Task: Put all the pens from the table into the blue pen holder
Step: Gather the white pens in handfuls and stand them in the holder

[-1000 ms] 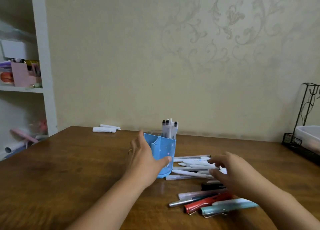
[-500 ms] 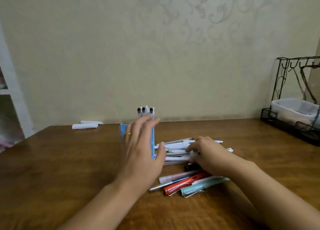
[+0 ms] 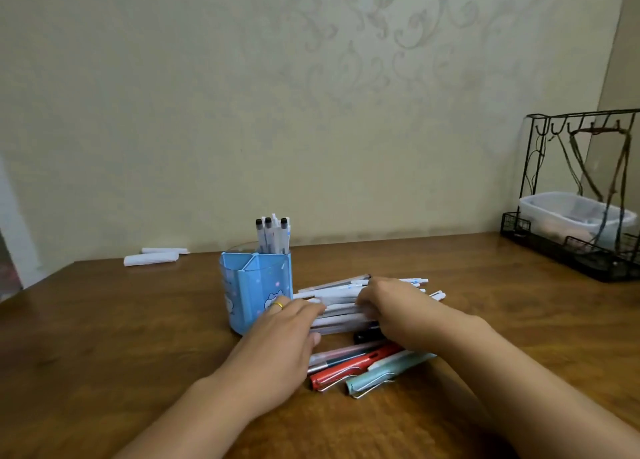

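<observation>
A blue pen holder [image 3: 254,290] stands upright mid-table with several white pens [image 3: 272,233] sticking out of its back compartment. To its right lies a pile of white pens [image 3: 341,304]. My left hand [image 3: 282,344] rests at the pile's left end, fingers touching the pens. My right hand [image 3: 394,306] lies curled over the middle of the pile. Nearer me lie a red pen [image 3: 349,368], a light teal pen [image 3: 384,372], a clear pink pen [image 3: 343,353] and a black pen [image 3: 367,335]. Whether either hand grips a pen is hidden.
The wooden table [image 3: 104,337] carries two white rolled papers [image 3: 152,256] at the back left. A black wire rack [image 3: 585,195] holding a clear plastic box [image 3: 568,213] stands at the far right. A wall runs behind the table.
My left hand left the side of the pen holder and moved right onto the end of the white pen pile. My right hand settled onto the pile. The camera view shifted right.
</observation>
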